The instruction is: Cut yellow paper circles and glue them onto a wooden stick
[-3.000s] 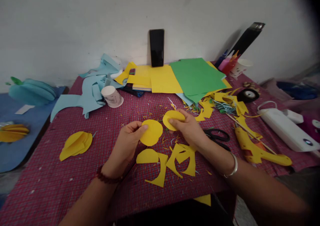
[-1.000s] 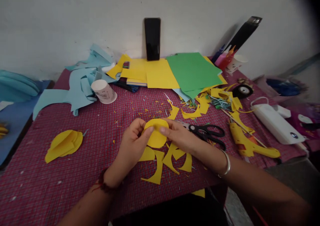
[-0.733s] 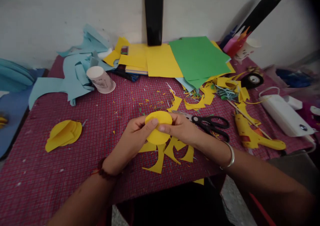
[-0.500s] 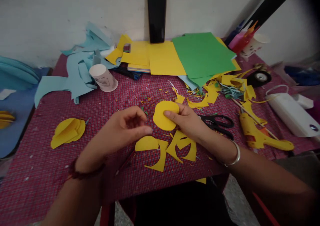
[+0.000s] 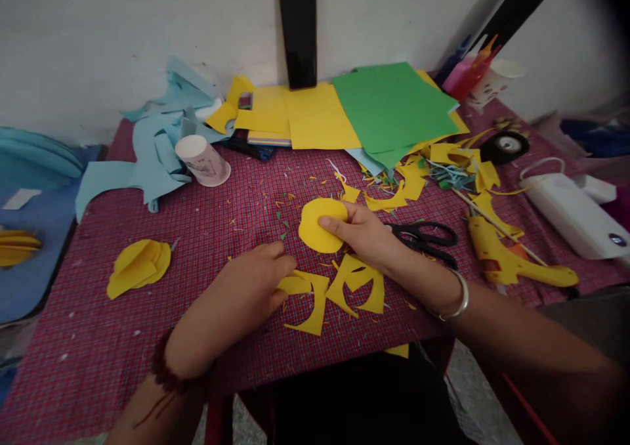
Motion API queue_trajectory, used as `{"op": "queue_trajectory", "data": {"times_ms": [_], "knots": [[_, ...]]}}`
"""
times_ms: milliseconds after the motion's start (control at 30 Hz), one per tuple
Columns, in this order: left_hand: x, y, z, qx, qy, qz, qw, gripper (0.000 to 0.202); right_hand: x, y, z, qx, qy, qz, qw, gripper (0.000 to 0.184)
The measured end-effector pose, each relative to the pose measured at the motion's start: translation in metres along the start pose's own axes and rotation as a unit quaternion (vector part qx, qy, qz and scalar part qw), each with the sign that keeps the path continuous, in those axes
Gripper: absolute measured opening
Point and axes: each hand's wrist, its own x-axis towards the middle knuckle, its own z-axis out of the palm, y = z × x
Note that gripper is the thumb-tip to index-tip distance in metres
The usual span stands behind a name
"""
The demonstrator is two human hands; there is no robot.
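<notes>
At table (image 5: 211,232), inverted cup (image 5: 203,162), held disc (image 5: 313,227)

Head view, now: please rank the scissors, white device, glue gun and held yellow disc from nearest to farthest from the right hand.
1. Yellow disc: pinched in the right hand.
2. Scissors: just right, partly hidden by the hand.
3. Glue gun: farther right.
4. White device: far right, beyond the others.
</notes>
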Motion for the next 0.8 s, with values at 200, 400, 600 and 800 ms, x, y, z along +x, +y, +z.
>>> {"op": "queue_trajectory", "data": {"times_ms": [200,400,600,800], "knots": [[0.003,0.007,-0.008,-0.042,0.168,0.070,0.982,0.015,0.001,0.000,-0.002,-0.037,0.017,-0.022,0.999,0.025],[-0.019,0.015,-0.004,0.090,0.527,-0.004,0.845,0.029,0.002,0.002,0.000,-0.087,0.002,-0.032,0.996,0.017],[-0.004,0.007,0.015,0.103,0.435,0.162,0.879,0.036,-0.004,0.003,0.010,0.022,-0.053,0.001,0.998,0.024],[0.013,0.008,0.014,0.171,0.387,0.159,0.892,0.025,-0.004,-0.001,0.008,0.056,-0.068,0.007,0.996,0.031]]}}
